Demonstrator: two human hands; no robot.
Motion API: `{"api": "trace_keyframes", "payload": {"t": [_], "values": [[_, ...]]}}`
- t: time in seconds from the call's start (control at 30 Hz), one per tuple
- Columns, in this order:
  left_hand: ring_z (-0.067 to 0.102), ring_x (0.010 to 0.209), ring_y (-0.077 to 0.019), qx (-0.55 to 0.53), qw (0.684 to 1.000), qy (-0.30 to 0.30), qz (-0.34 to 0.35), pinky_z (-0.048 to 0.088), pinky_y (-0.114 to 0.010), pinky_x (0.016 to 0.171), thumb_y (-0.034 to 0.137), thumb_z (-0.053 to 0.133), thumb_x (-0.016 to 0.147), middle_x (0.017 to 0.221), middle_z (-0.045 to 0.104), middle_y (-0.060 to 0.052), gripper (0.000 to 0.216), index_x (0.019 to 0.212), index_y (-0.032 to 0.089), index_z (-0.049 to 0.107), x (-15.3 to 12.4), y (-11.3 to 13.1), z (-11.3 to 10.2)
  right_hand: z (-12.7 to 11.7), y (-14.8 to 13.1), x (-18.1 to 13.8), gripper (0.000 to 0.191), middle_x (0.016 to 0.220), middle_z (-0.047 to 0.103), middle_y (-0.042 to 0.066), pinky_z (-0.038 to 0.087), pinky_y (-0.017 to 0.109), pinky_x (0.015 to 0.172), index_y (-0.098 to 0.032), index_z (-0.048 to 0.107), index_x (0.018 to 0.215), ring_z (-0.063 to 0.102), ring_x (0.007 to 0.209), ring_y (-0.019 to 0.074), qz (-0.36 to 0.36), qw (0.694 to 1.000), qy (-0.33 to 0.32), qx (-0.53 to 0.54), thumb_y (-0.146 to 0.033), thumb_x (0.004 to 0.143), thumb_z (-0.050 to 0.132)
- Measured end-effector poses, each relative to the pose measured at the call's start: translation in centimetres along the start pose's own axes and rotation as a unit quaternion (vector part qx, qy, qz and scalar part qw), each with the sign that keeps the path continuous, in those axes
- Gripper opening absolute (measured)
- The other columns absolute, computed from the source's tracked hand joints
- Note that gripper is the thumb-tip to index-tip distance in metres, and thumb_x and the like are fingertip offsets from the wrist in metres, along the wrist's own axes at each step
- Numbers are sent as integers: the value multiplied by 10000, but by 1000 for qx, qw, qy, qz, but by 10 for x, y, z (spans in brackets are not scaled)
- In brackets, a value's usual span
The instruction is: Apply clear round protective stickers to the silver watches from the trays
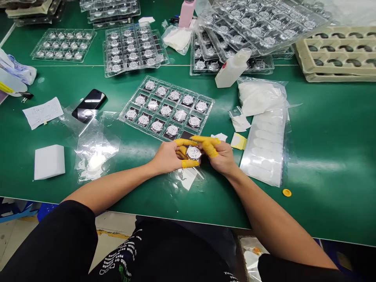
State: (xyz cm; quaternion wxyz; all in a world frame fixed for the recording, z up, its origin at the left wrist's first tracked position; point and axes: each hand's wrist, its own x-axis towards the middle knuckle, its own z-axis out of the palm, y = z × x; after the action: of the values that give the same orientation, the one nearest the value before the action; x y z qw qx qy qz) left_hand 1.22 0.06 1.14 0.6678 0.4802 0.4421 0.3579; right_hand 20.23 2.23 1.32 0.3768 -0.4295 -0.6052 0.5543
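Observation:
A round silver watch case point(193, 152), its engraved back facing up, is gripped at the edge between the thumb and fingers of my left hand point(173, 156). My right hand point(220, 152) is closed at the right edge of the same case, its index finger reaching over the top; the exact contact is partly hidden. Yellow finger cots cover several fingertips on both hands. Just beyond lies a clear plastic tray point(183, 84) of watch cases, with one dark pocket point(186, 135) at its near right corner. Clear film and a white sheet point(188, 179) lie beneath my hands.
Trays of watch cases point(131, 49) stand at the back, with a tilted stack point(258, 23) at right. A white bottle point(232, 69), pulp tray point(331, 74), bag of white pads point(264, 145), phone point(89, 105), white block point(49, 161) and loose yellow finger cot point(287, 192) surround the work.

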Motion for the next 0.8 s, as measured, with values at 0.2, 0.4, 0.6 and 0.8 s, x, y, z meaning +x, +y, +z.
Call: {"api": "trace_keyframes", "payload": {"t": [0.2,0.4,0.6,0.8], "values": [[664,709,-100,16,1000,21,2,559,-230,688,150,884,618,852,740,-34,636,1222,133,686,-1,-1,1,-12,1,2,560,713,637,26,542,321,486,-233,639,816,601,536,153,107,986,-50,121,-793,810,626],[661,718,-100,35,999,22,22,557,-228,708,170,870,632,853,733,-25,608,1212,146,692,-2,-2,0,-10,-5,0,430,768,653,-5,552,303,493,-242,647,1060,625,563,148,99,989,-36,101,-537,787,800],[619,656,-84,34,999,11,22,537,-209,646,175,866,628,768,677,13,581,1183,152,693,0,-4,-1,-2,-10,-4,728,810,642,-48,536,283,479,-297,471,1353,594,532,122,88,991,-21,100,-450,748,845],[582,631,-73,54,998,3,23,506,-203,614,187,858,622,739,645,25,559,1156,139,702,-1,-3,-1,-2,-10,-4,804,767,633,-81,542,272,478,-291,398,1276,608,518,120,105,986,-19,124,-424,673,913]]}}
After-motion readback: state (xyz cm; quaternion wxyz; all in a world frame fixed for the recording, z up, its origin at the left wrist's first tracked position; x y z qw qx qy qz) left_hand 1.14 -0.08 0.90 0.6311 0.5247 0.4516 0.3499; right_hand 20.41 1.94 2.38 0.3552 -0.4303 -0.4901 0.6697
